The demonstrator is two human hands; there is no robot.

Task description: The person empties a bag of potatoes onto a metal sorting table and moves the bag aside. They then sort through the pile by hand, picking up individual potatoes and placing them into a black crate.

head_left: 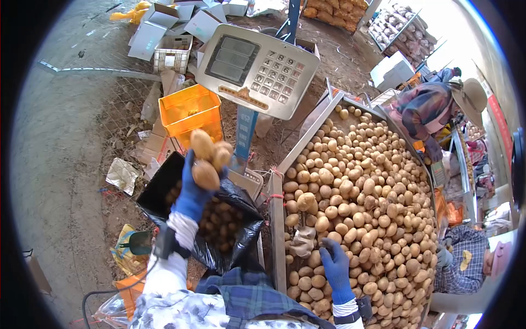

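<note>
My left hand (pixel 193 192), in a blue glove, is closed around potatoes (pixel 201 145); three show above its fingers. It is raised over a box lined with black plastic (pixel 245 205), which has potatoes (pixel 222 225) lying in it. On the right, my right hand (pixel 336 271), also blue-gloved, lies on the near part of a large heap of potatoes (pixel 372 203). Its fingers are apart, and no potato shows in its grasp. A metal-edged sorting table (pixel 278 236) bears the heap. Beside the right hand is a pale, crumpled lump (pixel 303 241) I cannot identify.
A weighing scale's display (pixel 257 71) stands on a blue post (pixel 245 131) beyond the box. An orange crate (pixel 189 112) is left of the post. Across the table work two people, one in a wide-brimmed hat (pixel 470 100), another in a checked shirt (pixel 463 266). A green scoop (pixel 139 243) lies left.
</note>
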